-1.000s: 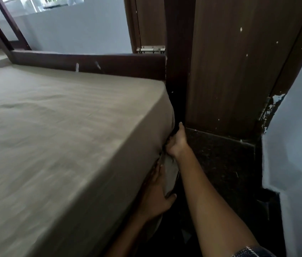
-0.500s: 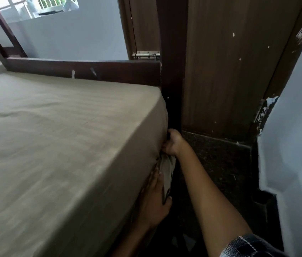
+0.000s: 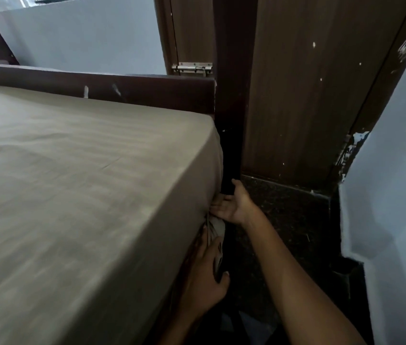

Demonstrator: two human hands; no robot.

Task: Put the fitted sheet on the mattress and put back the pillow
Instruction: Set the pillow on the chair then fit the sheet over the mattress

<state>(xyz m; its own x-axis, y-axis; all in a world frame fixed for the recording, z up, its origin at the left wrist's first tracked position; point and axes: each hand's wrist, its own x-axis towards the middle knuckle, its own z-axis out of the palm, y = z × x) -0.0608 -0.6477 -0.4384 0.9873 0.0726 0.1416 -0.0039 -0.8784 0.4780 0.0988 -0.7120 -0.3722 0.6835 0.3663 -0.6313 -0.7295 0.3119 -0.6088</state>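
A beige fitted sheet (image 3: 72, 183) is stretched over the bed (image 3: 147, 93); at its corner the left hand (image 3: 204, 280) pinches bunched fabric, while the right hand (image 3: 234, 204) reaches in straight-fingered, its fingertips hidden under the sheet's edge.

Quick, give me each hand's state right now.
Left hand: grips the bunched edge of the beige fabric fitted sheet.
Right hand: open, straight fingers pressing the sheet's corner.

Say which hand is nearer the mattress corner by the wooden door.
The right hand, thumb raised, fingers at the corner of the beige fitted sheet. The left hand sits lower, nearer the camera, holding bunched pale fabric.
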